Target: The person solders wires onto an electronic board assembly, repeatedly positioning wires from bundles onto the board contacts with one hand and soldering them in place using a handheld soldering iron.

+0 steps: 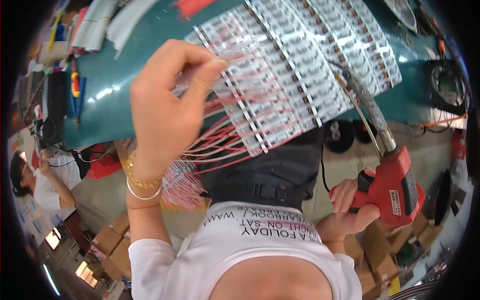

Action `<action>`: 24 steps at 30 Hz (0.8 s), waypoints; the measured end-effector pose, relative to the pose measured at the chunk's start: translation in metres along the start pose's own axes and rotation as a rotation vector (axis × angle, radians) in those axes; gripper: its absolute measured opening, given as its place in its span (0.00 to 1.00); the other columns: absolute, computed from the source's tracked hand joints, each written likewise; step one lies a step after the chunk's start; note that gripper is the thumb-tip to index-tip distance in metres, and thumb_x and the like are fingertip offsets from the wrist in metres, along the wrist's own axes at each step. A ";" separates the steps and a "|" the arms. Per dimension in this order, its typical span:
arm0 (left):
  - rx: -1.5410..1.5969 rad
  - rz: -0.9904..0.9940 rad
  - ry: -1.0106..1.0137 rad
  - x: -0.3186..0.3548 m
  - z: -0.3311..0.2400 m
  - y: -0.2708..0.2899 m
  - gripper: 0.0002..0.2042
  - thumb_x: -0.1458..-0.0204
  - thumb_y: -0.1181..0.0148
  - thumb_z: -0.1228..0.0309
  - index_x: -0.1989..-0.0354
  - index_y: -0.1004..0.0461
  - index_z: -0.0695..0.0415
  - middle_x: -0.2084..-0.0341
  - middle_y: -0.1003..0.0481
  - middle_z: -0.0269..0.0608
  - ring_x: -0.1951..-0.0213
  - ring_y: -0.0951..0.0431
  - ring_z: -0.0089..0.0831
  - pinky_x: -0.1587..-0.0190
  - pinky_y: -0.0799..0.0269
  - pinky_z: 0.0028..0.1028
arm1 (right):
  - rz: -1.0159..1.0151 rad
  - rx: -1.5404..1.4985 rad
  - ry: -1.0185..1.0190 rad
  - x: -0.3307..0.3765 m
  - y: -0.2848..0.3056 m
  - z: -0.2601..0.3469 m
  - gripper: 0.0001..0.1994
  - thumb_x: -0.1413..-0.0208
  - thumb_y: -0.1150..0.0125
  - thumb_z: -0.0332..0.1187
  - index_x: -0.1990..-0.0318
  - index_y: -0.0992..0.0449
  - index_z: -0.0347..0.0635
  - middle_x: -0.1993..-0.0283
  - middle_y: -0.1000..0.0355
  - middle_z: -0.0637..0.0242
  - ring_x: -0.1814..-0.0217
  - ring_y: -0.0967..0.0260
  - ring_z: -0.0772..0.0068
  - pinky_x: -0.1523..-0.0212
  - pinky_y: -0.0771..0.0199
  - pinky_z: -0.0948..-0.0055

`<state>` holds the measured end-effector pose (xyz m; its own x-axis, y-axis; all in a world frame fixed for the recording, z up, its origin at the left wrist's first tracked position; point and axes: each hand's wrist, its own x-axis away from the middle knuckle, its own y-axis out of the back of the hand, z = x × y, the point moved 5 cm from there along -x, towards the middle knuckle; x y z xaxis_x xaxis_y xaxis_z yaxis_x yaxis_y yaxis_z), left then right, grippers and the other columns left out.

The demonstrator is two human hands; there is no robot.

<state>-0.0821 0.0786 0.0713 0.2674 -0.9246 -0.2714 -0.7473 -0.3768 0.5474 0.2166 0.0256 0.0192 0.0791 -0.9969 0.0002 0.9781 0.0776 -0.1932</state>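
Nearest the camera, the right hand [350, 207] is clenched around the grip of a red soldering gun [397, 187], one finger on its trigger. The gun's long grey barrel [367, 107] slants up and left until its tip meets the near right part of the circuit strip panel [300, 65]. A thin wire runs alongside the barrel.

The left hand [167, 107], with bracelets at the wrist, is raised above the table; its thumb and fingers pinch a bundle of thin red and white wires [220, 140] at the panel's left edge. The wires fan down and left below the hand, their loose ends hanging past the table edge. The hand covers part of the panel's left corner.

The panel lies on a green table [107, 102], made of many white strips laid side by side with rows of small parts. Farther left on the table lie screwdrivers [76, 90] and white tubes [95, 27]. A small black fan [447, 85] stands at the right. Cardboard boxes [112, 240] sit on the floor below, and another person [42, 182] works at far left.
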 end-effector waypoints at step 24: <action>-0.165 0.268 -0.210 0.024 -0.003 -0.045 0.08 0.61 0.37 0.81 0.77 0.31 0.60 0.73 0.29 0.39 0.66 0.32 0.36 0.62 0.37 0.30 | -0.103 0.317 -0.145 0.037 -0.004 0.005 0.39 0.54 0.47 0.67 0.55 0.37 0.33 0.88 0.40 0.73 0.90 0.44 0.78 0.84 0.42 0.77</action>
<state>-0.0405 0.0730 0.0430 -0.0678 -0.9662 -0.2486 -0.6610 -0.1431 0.7366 0.2168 -0.0114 0.0246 -0.0184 -0.9889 0.1473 0.9916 0.0008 0.1292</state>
